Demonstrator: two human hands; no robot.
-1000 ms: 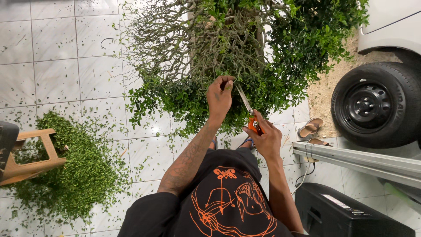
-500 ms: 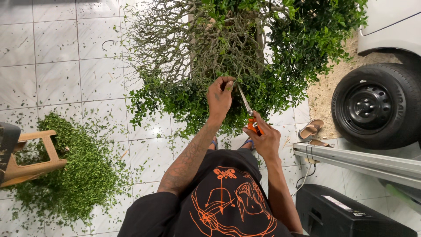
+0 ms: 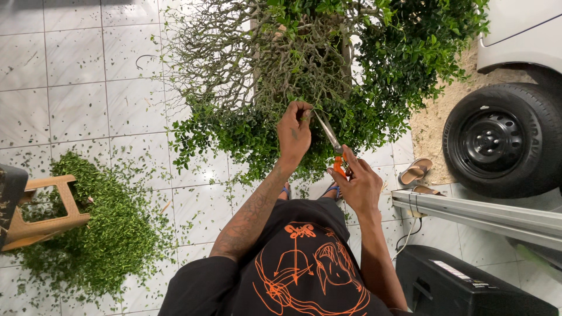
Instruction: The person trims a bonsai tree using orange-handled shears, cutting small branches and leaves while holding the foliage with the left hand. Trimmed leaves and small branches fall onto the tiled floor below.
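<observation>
A leafy green shrub (image 3: 374,52) with a tangle of bare twigs (image 3: 246,52) on its left side stands in front of me. My left hand (image 3: 294,133) pinches a thin green twig at the shrub's lower edge. My right hand (image 3: 358,182) grips orange-handled scissors (image 3: 329,137), whose metal blades point up-left and reach the twig next to my left fingers. My black shirt with an orange print fills the bottom of the view.
A heap of cut green leaves (image 3: 105,234) lies on the white tiled floor at left, beside a wooden stool (image 3: 44,216). A car tyre (image 3: 503,137) and sandals (image 3: 414,172) are at right. A metal bar (image 3: 480,213) and a black box (image 3: 462,287) sit lower right.
Both hands stay at the same spot on the shrub; the scissor blades have shifted slightly at the twig.
</observation>
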